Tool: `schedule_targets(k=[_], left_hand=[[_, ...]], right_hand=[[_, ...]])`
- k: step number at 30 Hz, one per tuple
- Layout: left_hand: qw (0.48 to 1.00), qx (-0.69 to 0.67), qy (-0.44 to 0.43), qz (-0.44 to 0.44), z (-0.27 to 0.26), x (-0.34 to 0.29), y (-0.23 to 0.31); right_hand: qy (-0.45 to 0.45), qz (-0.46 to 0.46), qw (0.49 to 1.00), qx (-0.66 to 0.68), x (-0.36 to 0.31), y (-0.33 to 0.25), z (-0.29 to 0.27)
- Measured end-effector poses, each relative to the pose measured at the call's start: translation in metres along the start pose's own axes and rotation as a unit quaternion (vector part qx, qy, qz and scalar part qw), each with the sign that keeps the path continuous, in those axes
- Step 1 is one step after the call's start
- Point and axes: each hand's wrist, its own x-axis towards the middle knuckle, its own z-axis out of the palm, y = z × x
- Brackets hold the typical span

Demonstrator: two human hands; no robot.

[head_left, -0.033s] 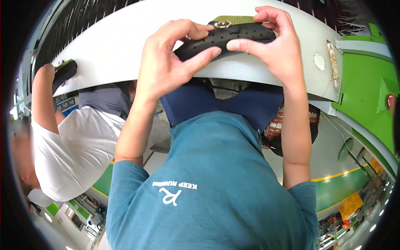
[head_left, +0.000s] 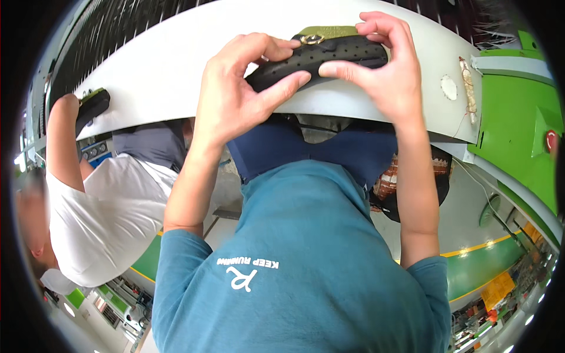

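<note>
Insole: black perforated foam insole [head_left: 321,57] with an olive-green underside, lying on the white curved work surface [head_left: 165,70] at the far middle, pinched between both hands
Handling: looks light, soft and bendy; likely to flex if lifted by one end, so the two ends are the sensible places to hold it
Left hand: left hand [head_left: 232,97] grips the left end, thumb pressed on the near edge, fingers curled over the far side
Right hand: right hand [head_left: 388,70] clamps the right end, thumb on top, fingers hooked over it
Neighbour: person in a white shirt [head_left: 106,212] at left, hand on another dark piece [head_left: 94,106]
</note>
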Motion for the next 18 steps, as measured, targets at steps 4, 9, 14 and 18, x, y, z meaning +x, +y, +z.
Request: schedule_targets(k=[4,9,14,18], left_hand=[[1.000,0.008,0.001,0.028,0.000,-0.003,-0.002],[0.998,0.033,0.009,0.055,0.002,-0.006,0.002],[0.997,0.033,0.017,0.069,0.005,-0.004,-0.001],[0.996,0.051,0.024,0.066,0.006,0.000,-0.001]], right_hand=[[0.124,-0.083,0.988,-0.038,-0.026,-0.001,0.001],[0.106,-0.152,0.981,-0.049,-0.038,0.012,-0.005],[0.019,-0.146,0.989,-0.034,-0.021,0.010,-0.021],[-0.067,-0.085,0.993,-0.037,-0.005,0.003,-0.037]])
